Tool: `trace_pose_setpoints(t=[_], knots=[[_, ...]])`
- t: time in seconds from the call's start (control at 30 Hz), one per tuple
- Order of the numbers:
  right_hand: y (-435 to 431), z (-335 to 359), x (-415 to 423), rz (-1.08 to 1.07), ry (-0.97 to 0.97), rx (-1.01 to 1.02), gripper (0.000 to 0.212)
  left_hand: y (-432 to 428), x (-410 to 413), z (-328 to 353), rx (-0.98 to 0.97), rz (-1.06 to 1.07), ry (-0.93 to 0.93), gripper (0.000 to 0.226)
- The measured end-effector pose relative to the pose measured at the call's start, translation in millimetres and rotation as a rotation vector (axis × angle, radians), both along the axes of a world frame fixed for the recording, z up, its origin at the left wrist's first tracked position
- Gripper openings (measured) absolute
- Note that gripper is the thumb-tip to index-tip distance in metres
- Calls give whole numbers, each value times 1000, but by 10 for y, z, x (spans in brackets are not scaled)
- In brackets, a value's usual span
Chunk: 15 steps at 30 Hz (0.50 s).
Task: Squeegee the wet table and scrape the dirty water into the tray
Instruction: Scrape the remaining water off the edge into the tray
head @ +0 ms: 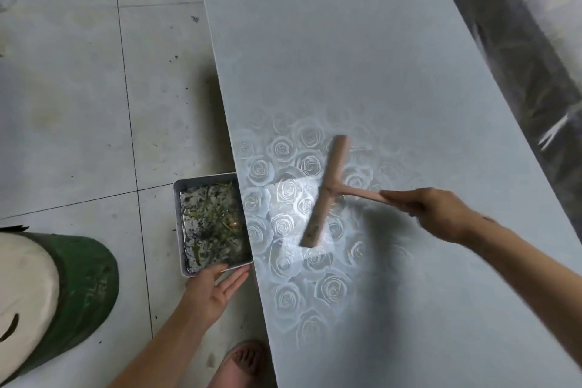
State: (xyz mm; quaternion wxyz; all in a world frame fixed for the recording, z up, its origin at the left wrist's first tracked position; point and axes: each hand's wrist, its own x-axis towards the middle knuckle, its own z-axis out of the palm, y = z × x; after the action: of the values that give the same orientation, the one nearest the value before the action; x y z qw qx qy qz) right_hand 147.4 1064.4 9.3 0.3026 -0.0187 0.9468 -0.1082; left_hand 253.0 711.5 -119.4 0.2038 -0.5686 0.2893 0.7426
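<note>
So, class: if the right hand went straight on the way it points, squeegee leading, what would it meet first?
Nothing on the table: the right hand and squeegee have a free run to its left edge, then the tray, seemingly just below it.

Home: tiled floor (78,104), rose-patterned table (362,57).
</note>
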Motion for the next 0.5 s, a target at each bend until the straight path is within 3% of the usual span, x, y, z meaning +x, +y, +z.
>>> trace_pose_setpoints(t=[0.1, 0.3, 0.5], knots=[[-688, -270, -247, 185, 84, -60, 45, -29, -128, -57, -8, 0, 7, 37], [-1420, -280, -524, 377, 191, -32, 50, -50, -317, -73, -9, 16, 8, 27], [-307, 156, -693, 41, 34, 85, 58, -146, -488, -15, -29, 0, -26, 30]])
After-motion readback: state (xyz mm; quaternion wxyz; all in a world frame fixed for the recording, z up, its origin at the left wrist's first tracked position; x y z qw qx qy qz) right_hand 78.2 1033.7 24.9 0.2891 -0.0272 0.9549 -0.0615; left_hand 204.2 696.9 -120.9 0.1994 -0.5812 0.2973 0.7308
